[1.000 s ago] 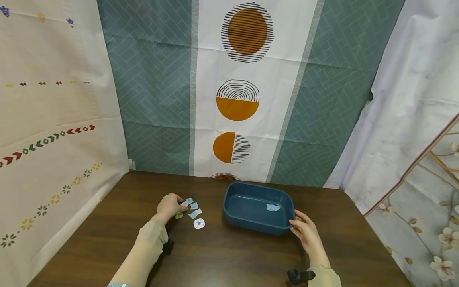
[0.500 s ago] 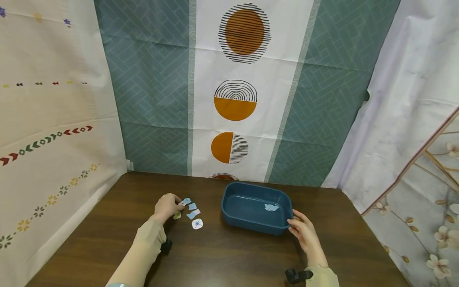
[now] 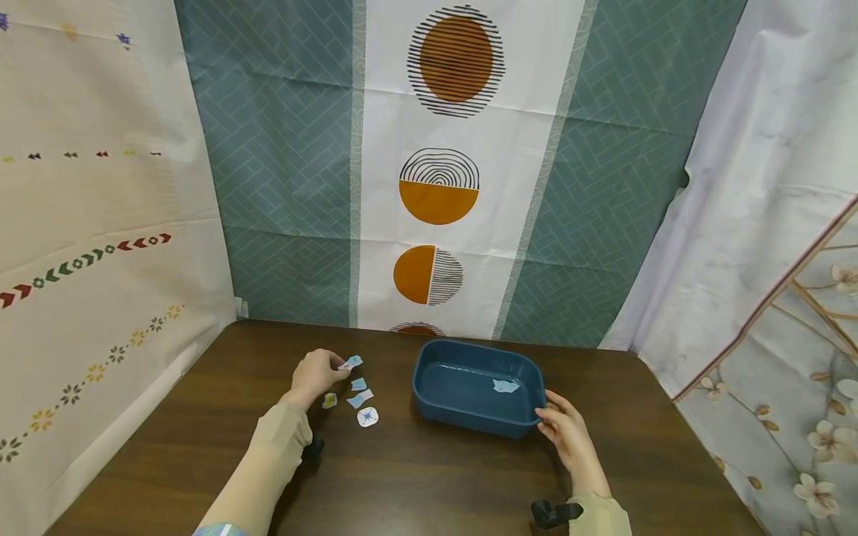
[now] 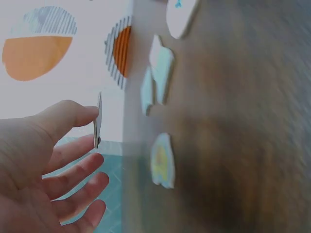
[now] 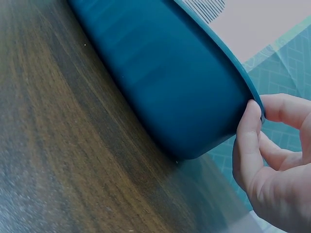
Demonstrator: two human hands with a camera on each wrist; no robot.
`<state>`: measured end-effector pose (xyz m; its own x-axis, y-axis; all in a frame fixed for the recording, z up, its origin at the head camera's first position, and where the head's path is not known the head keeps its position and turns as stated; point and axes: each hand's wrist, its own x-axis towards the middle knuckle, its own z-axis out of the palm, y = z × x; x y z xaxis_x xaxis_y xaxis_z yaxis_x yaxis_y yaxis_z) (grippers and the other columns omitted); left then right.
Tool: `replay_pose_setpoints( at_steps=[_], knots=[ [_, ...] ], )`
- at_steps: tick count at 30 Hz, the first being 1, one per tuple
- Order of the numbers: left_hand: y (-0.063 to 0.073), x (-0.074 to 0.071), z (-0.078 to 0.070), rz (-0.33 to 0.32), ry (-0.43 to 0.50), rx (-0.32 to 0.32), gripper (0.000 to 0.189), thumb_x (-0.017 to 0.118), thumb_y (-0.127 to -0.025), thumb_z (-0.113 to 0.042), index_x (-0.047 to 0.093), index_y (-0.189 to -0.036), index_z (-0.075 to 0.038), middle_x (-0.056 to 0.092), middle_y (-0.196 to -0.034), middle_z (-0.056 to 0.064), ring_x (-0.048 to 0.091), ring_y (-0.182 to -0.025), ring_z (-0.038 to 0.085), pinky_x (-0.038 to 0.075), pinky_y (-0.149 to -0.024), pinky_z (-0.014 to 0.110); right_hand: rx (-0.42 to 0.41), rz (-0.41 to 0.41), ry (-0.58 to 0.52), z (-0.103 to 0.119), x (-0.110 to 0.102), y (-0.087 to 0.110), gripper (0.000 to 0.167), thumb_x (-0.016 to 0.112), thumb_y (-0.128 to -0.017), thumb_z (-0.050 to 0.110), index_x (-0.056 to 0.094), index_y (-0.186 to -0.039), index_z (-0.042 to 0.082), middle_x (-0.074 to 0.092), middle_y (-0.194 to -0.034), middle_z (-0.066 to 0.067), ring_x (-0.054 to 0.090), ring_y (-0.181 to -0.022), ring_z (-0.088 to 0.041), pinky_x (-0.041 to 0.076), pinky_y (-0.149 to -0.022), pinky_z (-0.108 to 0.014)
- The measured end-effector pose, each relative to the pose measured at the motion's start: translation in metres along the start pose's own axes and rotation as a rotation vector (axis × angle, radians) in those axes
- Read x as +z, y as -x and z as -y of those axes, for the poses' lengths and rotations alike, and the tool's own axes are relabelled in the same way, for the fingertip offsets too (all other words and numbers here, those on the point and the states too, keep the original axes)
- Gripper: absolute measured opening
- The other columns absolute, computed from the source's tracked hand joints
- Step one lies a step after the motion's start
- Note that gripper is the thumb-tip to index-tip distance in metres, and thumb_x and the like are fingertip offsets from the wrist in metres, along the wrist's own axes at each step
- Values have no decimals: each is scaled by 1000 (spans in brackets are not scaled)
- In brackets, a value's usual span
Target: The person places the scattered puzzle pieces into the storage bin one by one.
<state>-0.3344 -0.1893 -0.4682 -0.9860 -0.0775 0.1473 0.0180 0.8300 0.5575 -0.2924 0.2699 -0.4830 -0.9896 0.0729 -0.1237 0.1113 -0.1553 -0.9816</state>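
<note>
My left hand [image 3: 315, 376] pinches a thin, flat, pale-blue piece with an irregular edge [image 3: 353, 362] between thumb and index finger. In the left wrist view that piece [image 4: 99, 121] appears edge-on, lifted off the table, and the other fingers are loosely bent. Near this hand lie light-blue pieces [image 3: 360, 399], a yellow-green piece [image 3: 330, 400] and a white rounded piece with a blue compass star [image 3: 367, 417]. My right hand [image 3: 568, 435] grips the rim of a dark blue plastic bin [image 3: 462, 420] at its right end. One pale-blue piece [image 3: 506, 386] lies inside the bin.
The brown wooden table [image 3: 429, 484] reaches back to a hanging cloth [image 3: 295, 186] with orange circles. Patterned cloths also hang along the left and right sides. Black straps sit on both wrists.
My left hand has risen slightly and moved away from the other pieces, taking the pale-blue piece along. The right hand keeps its hold on the bin. The head view has shifted slightly.
</note>
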Motion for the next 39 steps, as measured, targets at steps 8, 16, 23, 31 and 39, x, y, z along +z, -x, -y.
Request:
replay_pose_setpoints(
  at_steps=[8, 16, 23, 31, 39],
  knots=[
    [-6, 0, -24, -29, 60, 23, 27, 76, -84, -23, 75, -104, -4, 70, -114, 20, 65, -99, 39, 54, -78, 48, 8, 8, -15, 1, -1, -1, 60, 56, -92, -3, 31, -146, -6, 56, -86, 7, 54, -66, -2, 52, -67, -16],
    [-11, 9, -51, -43, 108, 65, 25, 75, -85, -21, 74, -105, -5, 70, -113, 17, 64, -100, 34, 53, -81, 45, -79, 61, -15, -8, -5, -3, 63, 67, -86, 7, 38, -140, -6, 58, -87, 8, 55, -68, 0, 51, -66, -15],
    [-18, 16, -79, -34, 97, 156, 26, 76, -85, -21, 74, -106, -5, 72, -108, 14, 65, -104, 36, 53, -87, 47, -142, 120, -60, -12, -10, -4, 58, 71, -85, 11, 45, -135, -3, 60, -86, 7, 57, -69, -2, 52, -66, -16],
    [-23, 24, -117, -28, 104, 200, 25, 77, -84, -21, 75, -105, -8, 73, -103, 9, 66, -101, 31, 53, -87, 44, 25, 3, -13, 2, -1, 0, 62, 56, -92, -3, 29, -148, -5, 57, -89, 6, 53, -67, -3, 51, -66, -17],
    [-21, 39, -150, 31, 67, 283, 23, 77, -85, -19, 74, -105, -9, 71, -102, 8, 64, -95, 24, 54, -82, 39, 4, -5, -15, 0, 0, 1, 62, 60, -89, -3, 32, -144, -8, 59, -94, 1, 54, -67, -4, 51, -66, -17]
  ],
)
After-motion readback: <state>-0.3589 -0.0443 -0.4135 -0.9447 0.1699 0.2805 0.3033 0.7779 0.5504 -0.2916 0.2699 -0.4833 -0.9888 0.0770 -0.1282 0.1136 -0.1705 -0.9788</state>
